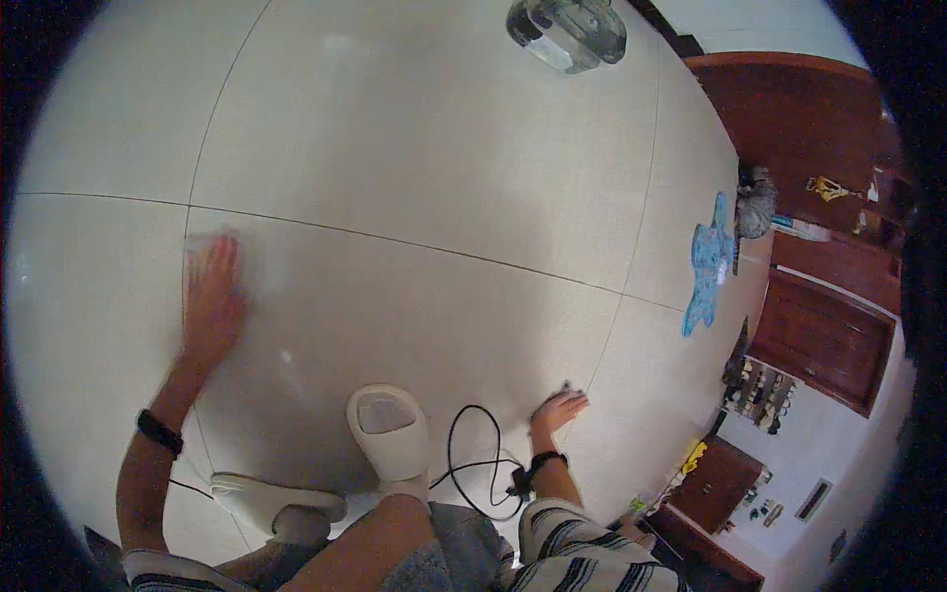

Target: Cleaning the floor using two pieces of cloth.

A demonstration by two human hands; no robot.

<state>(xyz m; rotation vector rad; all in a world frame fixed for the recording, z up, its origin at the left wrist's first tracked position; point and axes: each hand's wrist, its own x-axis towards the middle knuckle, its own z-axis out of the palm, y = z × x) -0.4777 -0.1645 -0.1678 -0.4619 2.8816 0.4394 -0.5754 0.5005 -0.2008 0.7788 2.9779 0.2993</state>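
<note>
My left hand [214,296] is held out over the pale tiled floor [414,296], blurred, its fingers spread with nothing in them. On the right, my right hand [556,413] has its fingers stretched out, and I see no object held in it. Dark spots by its fingertips are too blurred to name. A looped black cable [473,465] shows beside the right wrist, with a small black block [521,481] close to the dark wristband [549,460]. Another dark band [159,434] circles the left wrist. Below are my feet in light slippers [388,436].
A large transparent jug [573,33] stands on the floor at the top. To the right lies a blue patterned flat piece [709,263] beside a grey striped cat [755,203]. Beyond are reddish-brown wooden furniture [799,118], a wooden door [825,337] and a shoe rack [760,392].
</note>
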